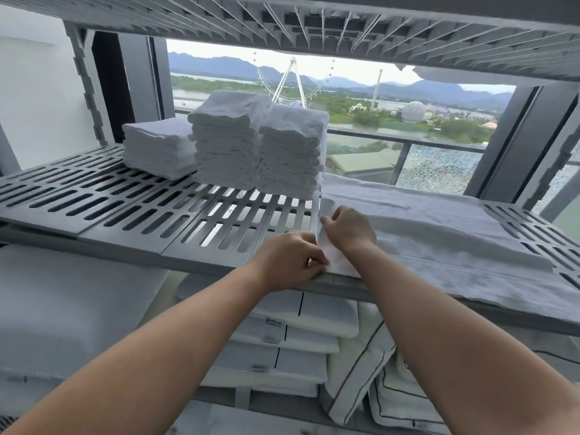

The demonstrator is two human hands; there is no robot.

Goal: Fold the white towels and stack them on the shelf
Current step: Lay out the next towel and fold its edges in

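Note:
A white towel (439,233) lies spread along the right half of the grey slatted shelf (125,196), folded lengthwise. Its left end is at the shelf's middle. My left hand (288,259) pinches the near left corner of that towel at the shelf's front edge. My right hand (348,229) grips the towel's left edge a little farther back, fingers curled on the cloth. Behind them stand three stacks of folded white towels: a low one (157,146) at the left, a tall one (229,139) and another tall one (292,152).
An upper shelf (314,23) hangs close overhead. Folded linens and pillows (282,340) fill the shelf below. A window with a glass balcony rail (439,164) is behind the rack. Grey uprights (518,136) frame the right side.

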